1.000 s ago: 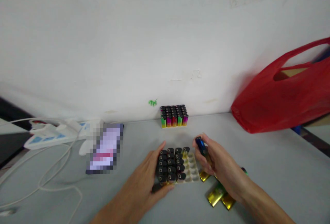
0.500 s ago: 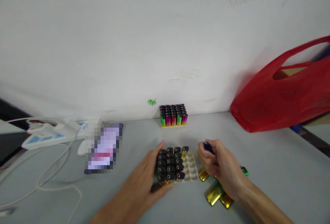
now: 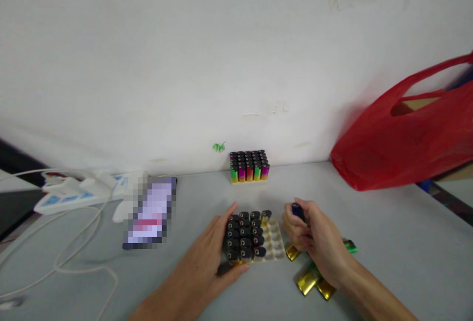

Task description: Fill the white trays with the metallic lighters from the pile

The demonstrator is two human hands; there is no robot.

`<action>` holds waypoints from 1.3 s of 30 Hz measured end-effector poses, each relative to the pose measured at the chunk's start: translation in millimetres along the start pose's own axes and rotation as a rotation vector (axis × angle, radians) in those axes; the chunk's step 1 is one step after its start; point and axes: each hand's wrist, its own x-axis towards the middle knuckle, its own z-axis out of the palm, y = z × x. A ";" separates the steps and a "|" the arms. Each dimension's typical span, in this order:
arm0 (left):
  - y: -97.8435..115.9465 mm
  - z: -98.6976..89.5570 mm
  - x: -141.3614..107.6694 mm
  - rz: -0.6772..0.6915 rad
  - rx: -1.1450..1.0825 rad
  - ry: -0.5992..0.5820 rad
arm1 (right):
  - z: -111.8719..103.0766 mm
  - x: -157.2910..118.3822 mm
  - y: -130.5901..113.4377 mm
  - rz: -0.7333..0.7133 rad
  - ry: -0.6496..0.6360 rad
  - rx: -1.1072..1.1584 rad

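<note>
A pale tray (image 3: pixel 278 256) with rows of small cups stands in front of me. Black-topped lighters (image 3: pixel 245 232) fill its left side, and bare cups show on its right. My left hand (image 3: pixel 207 262) is closed around the tray's left end, thumb along the near edge and fingers at the far side. To the right of the tray, my right hand (image 3: pixel 320 237) grips a dark-topped lighter (image 3: pixel 297 211); most of that lighter is hidden by the fingers. Several loose gold and green lighters (image 3: pixel 307 280) lie under and beside the right hand, partly covered.
Against the wall stands a full block of coloured lighters (image 3: pixel 250 170). A phone (image 3: pixel 153 207), a white power strip (image 3: pixel 81 195) and looping white cables (image 3: pixel 57 257) occupy the left. A red bag (image 3: pixel 402 138) leans at the right.
The view has shifted very slightly. Both hands, the tray and the held lighter keep nearly the same places.
</note>
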 end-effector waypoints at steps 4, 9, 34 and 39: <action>0.2 -0.3 0.0 0.004 0.007 -0.010 | -1.3 0.2 1.6 0.014 0.018 0.030; 0.4 -0.2 0.9 0.005 0.006 -0.008 | 9.0 -2.3 -1.9 -0.094 0.032 0.034; -1.2 1.3 -0.4 0.022 -0.014 0.027 | -5.2 -9.7 -13.5 -0.610 -0.130 -0.781; -1.7 1.7 -1.3 0.014 -0.010 0.010 | -6.4 -10.4 -12.3 -0.615 -0.112 -0.834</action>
